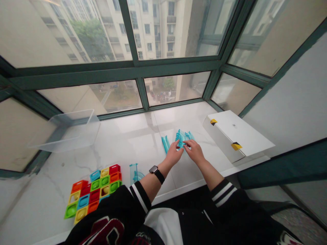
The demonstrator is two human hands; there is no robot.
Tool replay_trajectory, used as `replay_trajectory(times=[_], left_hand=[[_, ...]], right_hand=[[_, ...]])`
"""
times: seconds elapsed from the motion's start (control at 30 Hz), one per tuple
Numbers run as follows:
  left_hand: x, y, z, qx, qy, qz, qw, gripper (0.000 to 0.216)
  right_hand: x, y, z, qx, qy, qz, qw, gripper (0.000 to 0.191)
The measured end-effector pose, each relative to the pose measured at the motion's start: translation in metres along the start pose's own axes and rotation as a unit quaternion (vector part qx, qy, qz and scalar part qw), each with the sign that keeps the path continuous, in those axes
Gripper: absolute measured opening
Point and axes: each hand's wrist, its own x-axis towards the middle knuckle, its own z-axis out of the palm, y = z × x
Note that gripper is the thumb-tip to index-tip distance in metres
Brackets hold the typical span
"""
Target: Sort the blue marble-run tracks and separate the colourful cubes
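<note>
Both of my hands meet at a cluster of translucent teal plastic track pieces [181,135] on the white ledge, some curved and ribbed. My left hand [174,153], a dark-banded watch on its wrist, has thumb and fingers closed at the near edge of the cluster. From the other side, my right hand [195,150] pinches at the same spot with its fingertips. The exact piece between the fingers is small and partly hidden. Just left of the cluster lies a straight teal piece [165,144]. Another flat teal piece with a curved part [134,173] rests beside my left forearm.
Colourful square blocks [94,195] stand in rows at the lower left. Behind them is a clear plastic bin [68,139]. A white box [238,132] with yellow-and-black tabs sits at the right. Green-framed windows [176,69] border the white ledge [127,136].
</note>
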Motion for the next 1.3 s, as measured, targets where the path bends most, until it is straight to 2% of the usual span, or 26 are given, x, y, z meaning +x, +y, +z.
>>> replay_trajectory(times=[0.27,0.53,0.7,0.83,1.0,1.17,1.23,1.3], left_hand=[[-0.002,-0.001,-0.001,-0.011,0.004,0.004,1.000,0.060],[-0.002,0.000,0.001,-0.045,-0.003,-0.023,0.999,0.069],[-0.009,0.008,-0.011,-0.067,-0.012,-0.034,0.997,0.073],[-0.028,0.019,-0.044,-0.112,-0.013,-0.025,0.993,0.070],[-0.074,0.029,-0.115,-0.139,-0.005,0.004,0.990,0.060],[-0.142,0.008,-0.189,-0.050,0.092,-0.010,0.994,0.053],[-0.173,-0.007,-0.208,-0.016,0.144,-0.024,0.989,0.050],[-0.202,-0.019,-0.218,0.020,0.179,-0.031,0.983,0.046]], right_hand=[[0.000,0.001,0.000,-0.017,-0.005,-0.015,1.000,0.027],[-0.001,0.002,0.000,-0.060,-0.013,-0.010,0.998,0.037],[-0.002,0.000,-0.001,-0.074,-0.027,-0.017,0.997,0.040],[-0.003,0.003,0.000,-0.071,-0.032,-0.017,0.997,0.041],[-0.004,0.004,0.000,-0.072,-0.027,-0.016,0.997,0.042],[-0.021,-0.008,-0.002,-0.039,0.018,0.001,0.999,0.045],[-0.035,-0.014,-0.002,-0.005,0.041,0.004,0.999,0.039],[-0.051,-0.022,0.000,0.023,0.043,-0.004,0.999,0.032]])
